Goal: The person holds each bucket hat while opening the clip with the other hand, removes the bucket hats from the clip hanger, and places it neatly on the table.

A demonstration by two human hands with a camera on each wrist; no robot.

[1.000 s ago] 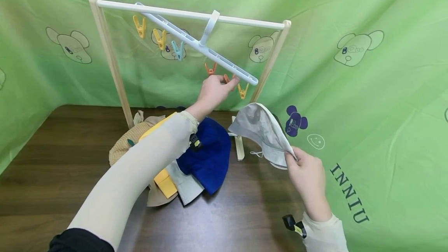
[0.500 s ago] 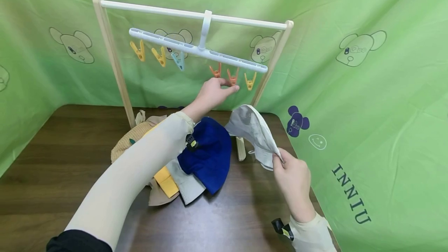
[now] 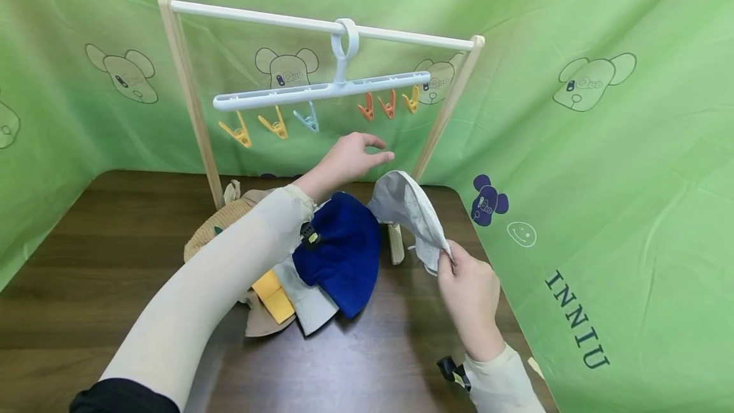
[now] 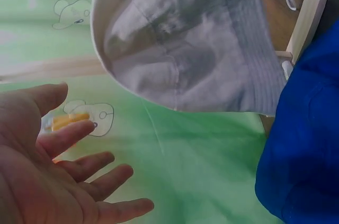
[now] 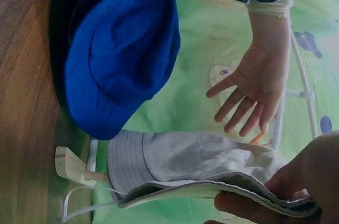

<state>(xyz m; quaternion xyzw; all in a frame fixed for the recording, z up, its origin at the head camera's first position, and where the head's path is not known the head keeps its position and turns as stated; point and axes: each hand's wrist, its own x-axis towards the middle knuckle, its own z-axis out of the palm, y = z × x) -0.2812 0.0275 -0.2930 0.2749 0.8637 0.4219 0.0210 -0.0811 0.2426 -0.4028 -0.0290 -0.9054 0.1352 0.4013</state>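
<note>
My right hand (image 3: 473, 295) pinches the brim of a pale grey bucket hat (image 3: 406, 204), which hangs above the table. Its white drawstring dangles in the right wrist view. Fingers spread, my left hand (image 3: 357, 157) is in the air just below a pale blue clip hanger (image 3: 309, 92) and holds nothing; its palm (image 4: 32, 171) shows in the left wrist view. Clips dangle from the hanger: yellow ones and a blue clip (image 3: 308, 118) on the left, two orange clips (image 3: 387, 107) and a yellow clip (image 3: 411, 102) on the right.
The hanger's hook loops over the white rail (image 3: 246, 14) of a wooden-legged stand. A blue hat (image 3: 346, 253) tops a fanned pile with grey, yellow and tan hats, partly hidden by my left forearm. A green printed curtain (image 3: 602, 177) surrounds the brown table (image 3: 367, 362).
My left hand has let go of an orange clip and dropped slightly. The hanger has swung round on the rail, its right end rising. My right hand has brought the grey hat leftward.
</note>
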